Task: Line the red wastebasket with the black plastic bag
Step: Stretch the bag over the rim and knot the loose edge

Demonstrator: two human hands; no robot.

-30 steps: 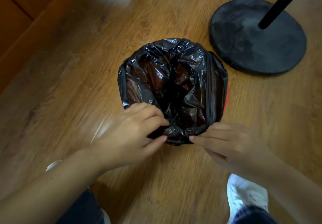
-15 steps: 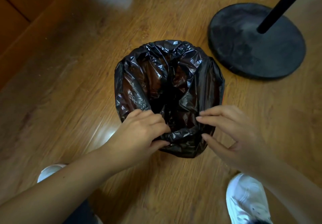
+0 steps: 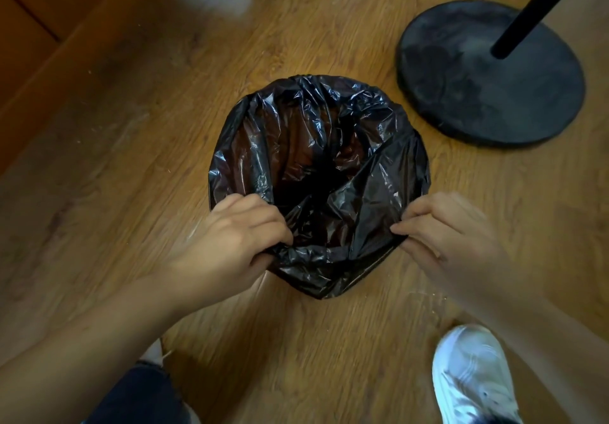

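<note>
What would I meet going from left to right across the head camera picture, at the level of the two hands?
Left hand → black bag, pinched at its near edge by both hands → right hand.

No text, label or number is readable anywhere.

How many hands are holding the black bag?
2. The left hand grips the black bag at its near-left edge; the right hand pinches its near-right edge. No other hand shows.

The bag (image 3: pixel 389 199) is glossy black, the floor (image 3: pixel 115 209) brown wood-grain, the stand base (image 3: pixel 461 100) dull black, the shoe (image 3: pixel 471 380) white.
</note>
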